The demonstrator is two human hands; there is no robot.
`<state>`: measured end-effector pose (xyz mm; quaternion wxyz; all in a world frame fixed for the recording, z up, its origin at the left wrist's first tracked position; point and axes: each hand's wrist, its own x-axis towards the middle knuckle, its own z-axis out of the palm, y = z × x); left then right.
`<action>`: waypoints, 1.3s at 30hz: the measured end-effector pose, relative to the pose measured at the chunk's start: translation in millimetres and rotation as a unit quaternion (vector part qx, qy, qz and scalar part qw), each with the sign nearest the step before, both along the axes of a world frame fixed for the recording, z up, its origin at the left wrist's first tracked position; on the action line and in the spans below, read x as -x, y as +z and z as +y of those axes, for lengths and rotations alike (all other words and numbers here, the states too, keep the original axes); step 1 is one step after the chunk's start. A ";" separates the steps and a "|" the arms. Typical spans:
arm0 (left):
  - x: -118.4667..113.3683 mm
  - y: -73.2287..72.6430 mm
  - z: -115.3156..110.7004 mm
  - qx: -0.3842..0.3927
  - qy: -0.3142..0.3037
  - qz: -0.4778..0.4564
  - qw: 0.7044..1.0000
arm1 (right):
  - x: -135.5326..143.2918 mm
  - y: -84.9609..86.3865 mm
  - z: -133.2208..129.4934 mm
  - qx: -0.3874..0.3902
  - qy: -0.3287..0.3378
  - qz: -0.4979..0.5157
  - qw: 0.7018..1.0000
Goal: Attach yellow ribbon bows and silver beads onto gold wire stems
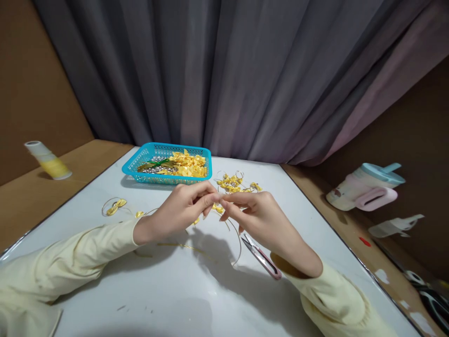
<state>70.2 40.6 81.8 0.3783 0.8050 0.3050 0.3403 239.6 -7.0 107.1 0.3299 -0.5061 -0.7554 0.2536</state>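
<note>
My left hand (185,206) and my right hand (263,215) meet at the fingertips above the middle of the white table. Both hands are pinched closed, with a thin gold wire (239,243) curving down from between them. Just under the fingers shows a yellow ribbon bow (218,208); whether it hangs from the wire or lies on the table is unclear. Behind my fingers lies a pile of yellow bows with wires (231,182). Another bow (116,207) with a wire loop rests at the left. Small pink-handled snips (261,257) lie beneath my right hand.
A blue basket (164,179) of yellow bows and silvery pieces stands at the back. On the left is a spool of yellow thread (52,164). A lidded cup (365,187), a white bottle (394,226) and black-handled scissors (435,299) are at the right. Grey curtains hang behind.
</note>
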 end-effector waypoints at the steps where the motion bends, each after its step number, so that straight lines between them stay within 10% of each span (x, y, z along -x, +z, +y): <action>1: 0.0 1.5 0.4 0.038 -0.014 -0.008 0.999 | 1.8 -2.4 -1.6 -0.047 -0.011 -0.012 0.999; 6: 0.7 7.6 2.7 0.217 -0.068 -0.064 0.972 | 11.7 -15.7 -7.8 -0.260 -0.060 -0.055 0.962; 13: -1.0 8.2 3.7 0.307 -0.097 -0.115 0.940 | 17.1 -21.4 -10.9 -0.341 -0.111 -0.116 0.926; 39: -4.2 7.8 -3.6 0.154 0.050 -0.090 0.983 | 18.5 -30.0 -10.0 -0.366 -0.107 -0.122 0.916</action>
